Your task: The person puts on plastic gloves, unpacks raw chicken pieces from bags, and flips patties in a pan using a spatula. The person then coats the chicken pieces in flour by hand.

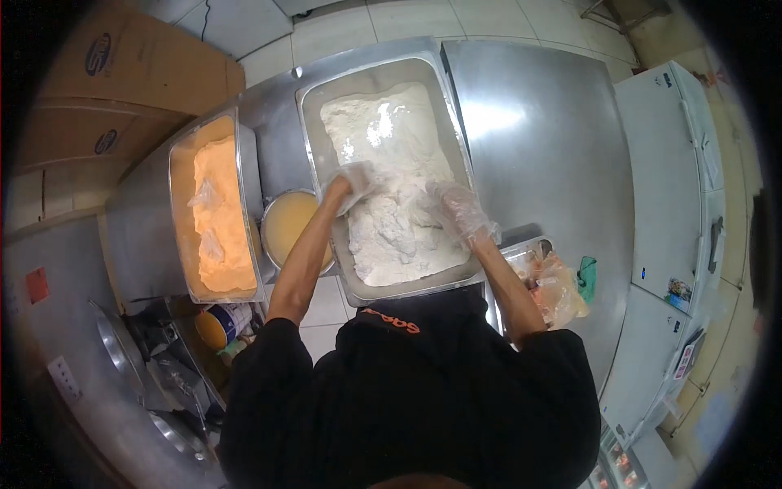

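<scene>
A deep metal tray (319, 138) full of white flour (383, 134) lies in front of me. Both my hands wear thin clear plastic gloves. At the left side of the tray, my left hand (354, 183) is over the flour, its fingers blurred. My right hand (460, 210) reaches into the tray from the right, fingertips at the flour. Between and below the hands, flour-covered lumps (391, 228) lie in the powder; what is under the coating is hidden. I cannot make out whether either hand grips anything.
Left of the tray stand a pot of yellowish liquid (292, 228) and a metal tray (181, 236) of orange powder (218, 253) with plastic gloves on it. To the right are a small tray (533, 248) with a plastic bag (558, 289) and a steel tabletop (546, 147). Cardboard boxes (138, 65) stand far left.
</scene>
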`<move>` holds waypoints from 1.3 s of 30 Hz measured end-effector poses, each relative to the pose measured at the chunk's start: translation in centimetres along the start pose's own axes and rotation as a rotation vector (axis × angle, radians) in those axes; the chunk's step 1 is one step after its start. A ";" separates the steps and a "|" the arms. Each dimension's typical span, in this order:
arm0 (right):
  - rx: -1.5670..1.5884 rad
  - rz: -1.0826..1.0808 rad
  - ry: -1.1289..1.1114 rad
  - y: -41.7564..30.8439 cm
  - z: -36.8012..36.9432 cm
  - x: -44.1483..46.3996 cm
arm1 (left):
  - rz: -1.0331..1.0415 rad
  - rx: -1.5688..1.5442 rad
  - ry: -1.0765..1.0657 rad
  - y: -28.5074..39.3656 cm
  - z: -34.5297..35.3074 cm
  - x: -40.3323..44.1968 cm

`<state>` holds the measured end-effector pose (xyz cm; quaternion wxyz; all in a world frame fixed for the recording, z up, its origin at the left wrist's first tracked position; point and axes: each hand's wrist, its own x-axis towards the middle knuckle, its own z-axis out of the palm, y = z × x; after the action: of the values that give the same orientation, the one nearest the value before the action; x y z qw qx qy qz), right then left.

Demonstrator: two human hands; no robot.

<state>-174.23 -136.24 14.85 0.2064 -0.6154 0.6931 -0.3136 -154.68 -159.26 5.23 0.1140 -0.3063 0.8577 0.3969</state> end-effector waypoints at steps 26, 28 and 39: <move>-0.432 -0.076 -0.105 -2.5 2.2 10.9 | 0.087 0.137 0.507 6.2 -4.6 -3.1; -0.586 -0.295 0.047 4.2 9.7 12.6 | -0.048 0.197 0.630 6.2 -3.2 -1.5; -0.263 -0.352 0.092 -3.9 0.4 10.5 | -0.018 -0.472 0.941 11.2 -3.1 -6.5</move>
<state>-172.80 -146.85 18.34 0.0347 -0.7335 0.6185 -0.2797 -156.35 -153.16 16.94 -0.3522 -0.4762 0.7007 0.3977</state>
